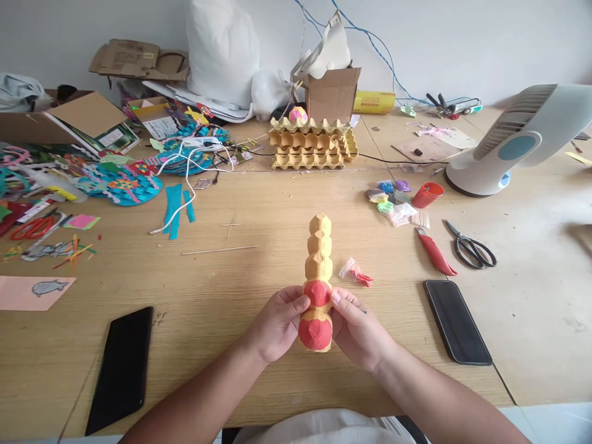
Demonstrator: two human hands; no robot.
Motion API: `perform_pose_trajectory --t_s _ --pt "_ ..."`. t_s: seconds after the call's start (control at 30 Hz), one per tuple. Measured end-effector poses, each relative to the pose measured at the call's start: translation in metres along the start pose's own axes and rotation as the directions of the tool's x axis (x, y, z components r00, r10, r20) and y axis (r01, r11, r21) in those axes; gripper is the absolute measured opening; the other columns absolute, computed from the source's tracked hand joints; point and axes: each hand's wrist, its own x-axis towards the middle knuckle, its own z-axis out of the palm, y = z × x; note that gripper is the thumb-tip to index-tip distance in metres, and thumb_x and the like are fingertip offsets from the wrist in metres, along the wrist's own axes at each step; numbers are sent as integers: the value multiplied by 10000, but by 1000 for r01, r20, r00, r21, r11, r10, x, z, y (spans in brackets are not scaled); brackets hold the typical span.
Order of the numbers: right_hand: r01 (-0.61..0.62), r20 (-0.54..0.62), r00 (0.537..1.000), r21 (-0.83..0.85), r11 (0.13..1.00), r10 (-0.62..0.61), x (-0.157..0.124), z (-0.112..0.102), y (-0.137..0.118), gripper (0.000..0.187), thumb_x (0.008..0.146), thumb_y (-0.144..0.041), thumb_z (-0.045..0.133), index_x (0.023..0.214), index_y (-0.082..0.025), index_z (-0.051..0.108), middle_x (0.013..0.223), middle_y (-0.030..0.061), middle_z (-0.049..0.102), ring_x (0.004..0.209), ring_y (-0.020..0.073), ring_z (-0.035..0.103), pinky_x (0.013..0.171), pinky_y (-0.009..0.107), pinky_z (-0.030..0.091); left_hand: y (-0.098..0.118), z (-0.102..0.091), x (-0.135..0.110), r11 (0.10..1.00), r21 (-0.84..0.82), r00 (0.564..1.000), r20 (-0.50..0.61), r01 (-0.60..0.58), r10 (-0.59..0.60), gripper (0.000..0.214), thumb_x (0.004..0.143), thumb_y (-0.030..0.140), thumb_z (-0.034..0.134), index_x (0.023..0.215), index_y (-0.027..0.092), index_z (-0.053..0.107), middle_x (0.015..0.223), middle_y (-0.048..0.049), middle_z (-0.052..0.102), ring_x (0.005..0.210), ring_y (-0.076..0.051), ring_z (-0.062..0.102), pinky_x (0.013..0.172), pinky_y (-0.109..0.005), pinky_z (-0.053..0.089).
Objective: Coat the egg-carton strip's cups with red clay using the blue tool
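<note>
Egg-carton strip (318, 266) over the worktop (222, 280) — left hand (283, 317) and right hand (357, 327) grip opposite sides, thumbs beside upper red covering (317, 294) — presumably to steady it, red cups facing up.

Yellow, bumpy, molded-pulp egg-carton strip (319, 266) is being held lengthwise, front-ctr, far end pointing away, w/ 3 far bumps showing bare & 2 near ones wearing red, domed, clay-like caps (316, 333).
</note>
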Motion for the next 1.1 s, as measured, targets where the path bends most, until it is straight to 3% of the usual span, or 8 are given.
perform_pose_trajectory --t_s 0.47,0.6,0.73,0.9,1.0,1.1 --pt "-20 -3 1000 46 999 20 -2 -1 4 257 825 -419 830 857 -188 724 821 14 716 760 154 623 731 271 473 2 -2 1 999 43 996 85 -7 3 177 779 290 853 893 163 806 869 -58 766 807 -165 657 773 -282 490" --pt "18 -37 999 41 999 -16 2 -2 6 264 810 -417 845 822 -182 725 782 12 717 719 147 612 708 268 468 0 -5 3 999 35 992 130 -1 -4 320 851 422 779 986 131 791 934 -94 752 845 -176 636 796 -286 483" --pt "15 -40 999 13 1000 -14 6 -4 7 264 800 -398 857 778 -179 710 788 14 714 743 144 605 730 259 468 -4 -10 6 999 -14 997 69 40 -39 295 929 418 687 906 137 775 852 -60 718 766 -140 596 729 -255 463" --pt "25 13 1000 -34 999 -25 9 -7 7 289 868 -467 772 894 -180 738 869 41 730 825 181 631 809 293 497 -4 -10 5 998 43 999 38 37 -38 293 926 417 691 943 137 777 888 -73 729 815 -161 618 751 -260 479" --pt "57 -5 998 -42 997 -58 12 -8 6 269 885 -452 756 912 -185 746 875 40 734 826 178 631 806 283 501 0 -8 6 993 115 999 30 -22 18 333 919 459 689 937 135 763 909 -89 729 857 -185 638 776 -282 499" --pt "81 -38 996 -38 996 -82 14 -10 3 257 884 -446 761 924 -192 752 883 30 728 825 164 621 777 260 500 6 -10 8 983 158 992 -68 -90 101 373 916 507 677 1086 179 726 1052 -93 726 947 -200 658 816 -306 521"
